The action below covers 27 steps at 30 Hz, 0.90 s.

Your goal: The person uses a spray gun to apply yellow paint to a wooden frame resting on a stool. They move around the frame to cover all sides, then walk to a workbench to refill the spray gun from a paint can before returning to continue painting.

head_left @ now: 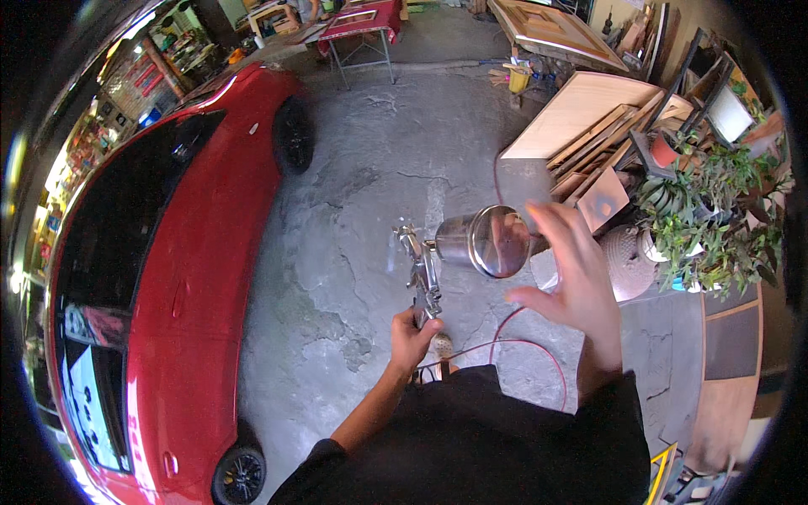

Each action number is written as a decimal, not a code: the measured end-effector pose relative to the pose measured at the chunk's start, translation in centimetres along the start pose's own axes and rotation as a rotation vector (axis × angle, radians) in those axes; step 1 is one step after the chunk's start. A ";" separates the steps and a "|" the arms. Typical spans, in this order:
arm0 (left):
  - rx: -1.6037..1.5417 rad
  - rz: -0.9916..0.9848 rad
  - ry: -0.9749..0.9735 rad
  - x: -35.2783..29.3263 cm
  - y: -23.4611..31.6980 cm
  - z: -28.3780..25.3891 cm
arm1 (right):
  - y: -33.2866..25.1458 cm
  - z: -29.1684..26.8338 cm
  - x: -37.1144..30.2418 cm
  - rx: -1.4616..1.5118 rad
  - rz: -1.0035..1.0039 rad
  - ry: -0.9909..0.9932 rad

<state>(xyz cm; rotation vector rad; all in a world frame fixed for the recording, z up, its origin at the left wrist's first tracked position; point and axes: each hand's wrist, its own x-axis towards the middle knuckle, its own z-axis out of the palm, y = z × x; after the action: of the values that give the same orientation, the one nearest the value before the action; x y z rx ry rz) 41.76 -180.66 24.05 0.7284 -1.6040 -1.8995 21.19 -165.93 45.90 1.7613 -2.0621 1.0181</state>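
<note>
Silver spray gun (418, 263) | left hand (411, 341): fingers curled around it | right hand (582, 286): fingers spread, empty, near metal cup (459, 241)

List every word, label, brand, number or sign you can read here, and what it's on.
No text can be read anywhere in this view.
Spray gun and its metal cup: no lettering I can make out.
Red car: none legible.
Colourful clutter beyond the car: too small and blurred to tell.
</note>
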 end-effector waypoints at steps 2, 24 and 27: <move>0.112 -0.039 -0.038 5.2 0.1 -1.4 | 2.8 1.8 5.3 -0.068 -0.095 -0.092; 0.424 -0.019 -0.492 70.4 5.8 -0.6 | 38.0 15.0 46.7 -0.388 0.171 -0.288; 0.390 -0.029 -0.595 78.9 5.4 3.1 | 45.0 15.7 49.2 -0.378 0.229 -0.241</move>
<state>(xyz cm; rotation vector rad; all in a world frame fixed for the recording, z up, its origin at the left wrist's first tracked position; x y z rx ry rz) -15.73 -235.00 25.24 0.3365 -2.3842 -1.9555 -29.02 -212.46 48.09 1.5396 -2.4508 0.4339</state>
